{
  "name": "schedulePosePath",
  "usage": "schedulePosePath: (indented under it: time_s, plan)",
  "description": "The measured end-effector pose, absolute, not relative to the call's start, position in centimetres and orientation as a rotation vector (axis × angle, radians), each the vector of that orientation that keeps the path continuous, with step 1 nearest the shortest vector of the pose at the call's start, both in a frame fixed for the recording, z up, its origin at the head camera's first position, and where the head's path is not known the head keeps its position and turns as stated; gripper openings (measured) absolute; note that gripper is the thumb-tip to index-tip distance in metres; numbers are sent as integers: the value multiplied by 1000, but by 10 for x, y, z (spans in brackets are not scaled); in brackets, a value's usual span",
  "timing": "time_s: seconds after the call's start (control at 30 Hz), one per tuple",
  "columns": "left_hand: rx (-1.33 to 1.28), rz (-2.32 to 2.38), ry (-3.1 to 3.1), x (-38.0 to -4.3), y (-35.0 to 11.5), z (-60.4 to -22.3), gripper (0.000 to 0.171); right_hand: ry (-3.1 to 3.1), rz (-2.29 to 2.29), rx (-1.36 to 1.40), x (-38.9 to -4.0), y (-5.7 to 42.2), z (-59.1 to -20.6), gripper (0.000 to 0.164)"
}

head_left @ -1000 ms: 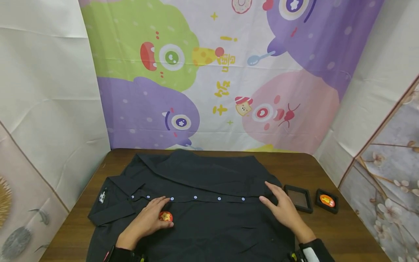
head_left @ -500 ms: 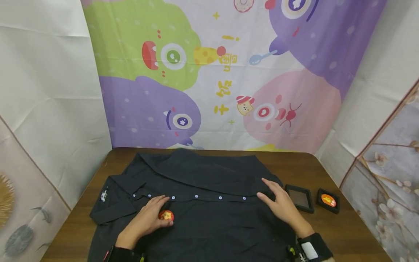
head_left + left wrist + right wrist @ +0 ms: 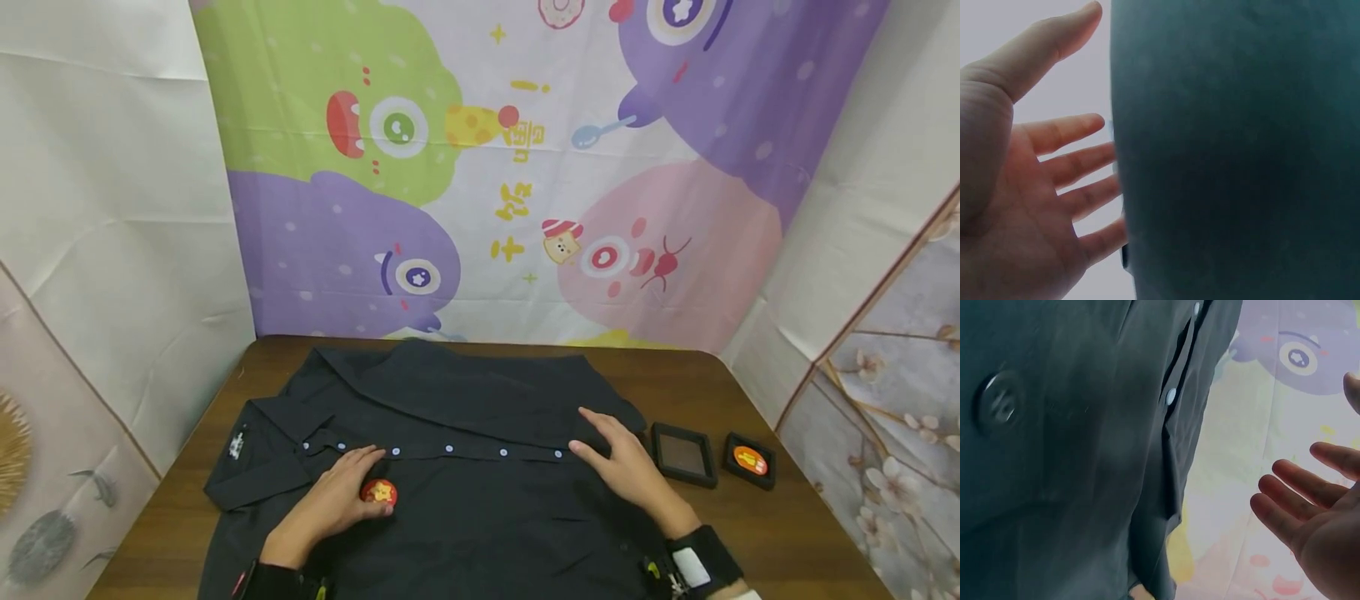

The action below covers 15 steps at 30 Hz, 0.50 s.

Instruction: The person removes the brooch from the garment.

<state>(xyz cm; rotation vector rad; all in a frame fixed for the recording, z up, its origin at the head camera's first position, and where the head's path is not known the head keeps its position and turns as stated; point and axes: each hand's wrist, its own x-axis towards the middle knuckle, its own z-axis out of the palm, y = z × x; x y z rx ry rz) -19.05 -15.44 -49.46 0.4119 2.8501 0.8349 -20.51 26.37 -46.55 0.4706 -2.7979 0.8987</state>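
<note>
A dark button-up shirt (image 3: pixel 480 508) lies spread over the table, with several pale buttons in a row across it. On it, my left hand (image 3: pixel 330 496) lies with fingers extended over the cloth. Between its thumb and forefinger sits a red round badge (image 3: pixel 380 493) with a gold figure, uncurled fingers around it. My right hand (image 3: pixel 630 462) is over the shirt's right part, fingers spread, holding nothing. Both wrist views show the hands with fingers loosely extended beside dark cloth, the left hand (image 3: pixel 1035 200) and the right hand (image 3: pixel 1329 531) alike; the badge does not show there.
Right of the shirt, an open black frame (image 3: pixel 684 454) and a small black case (image 3: pixel 750 461) with an orange oval rest on the brown table (image 3: pixel 795 533). A cartoon-print cloth (image 3: pixel 495 175) hangs behind the table, with white fabric panels at both sides.
My right hand has moved a little to the left over the shirt. My left hand and the badge have stayed almost where they were.
</note>
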Motion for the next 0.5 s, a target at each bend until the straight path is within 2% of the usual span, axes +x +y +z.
schedulePosePath:
  time_s: [0.5]
  plan:
    - [406, 841, 2857, -189, -157, -497, 83, -2773, 988, 531, -207, 229, -471, 59]
